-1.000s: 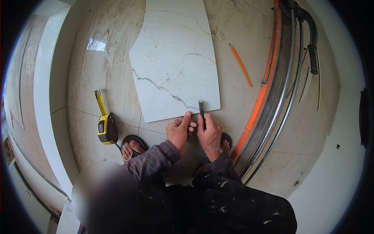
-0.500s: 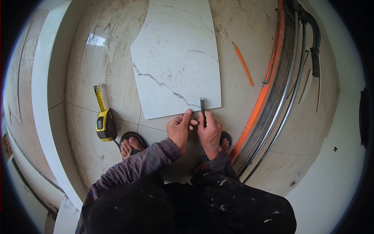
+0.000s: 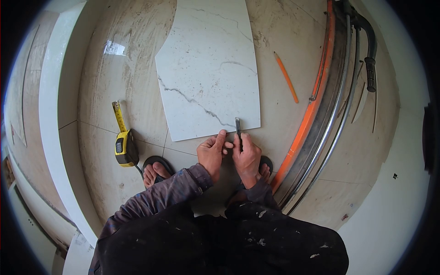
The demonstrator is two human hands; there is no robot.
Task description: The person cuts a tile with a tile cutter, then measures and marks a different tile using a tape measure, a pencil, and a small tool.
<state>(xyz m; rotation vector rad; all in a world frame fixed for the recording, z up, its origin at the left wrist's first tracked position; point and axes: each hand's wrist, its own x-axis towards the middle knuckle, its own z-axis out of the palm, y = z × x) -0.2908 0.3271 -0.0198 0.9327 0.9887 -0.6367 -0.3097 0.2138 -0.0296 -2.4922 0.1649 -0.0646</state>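
Observation:
A white marble-patterned tile (image 3: 206, 78) with grey veins lies in front of me, one long side cut to an angle. At its near edge my left hand (image 3: 211, 153) pinches the tile, thumb on top and fingers curled below. My right hand (image 3: 247, 158) is closed around a slim dark hand tool (image 3: 238, 127) with a pale metal tip. That tip overlaps the tile's surface near its right corner, and the rest of the tool is hidden in my fist. Both hands are close together.
To the left, a yellow-black tape measure (image 3: 126, 149) has a short length of blade out. An orange pencil (image 3: 286, 78) lies right of the tile. Farther right stands a long tile cutter (image 3: 305, 123) with metal rails and a black handle (image 3: 370, 75). My sandalled feet flank my hands.
The whole view has shifted very slightly. Both hands keep their grips, and the tool's tip stays over the tile's near edge.

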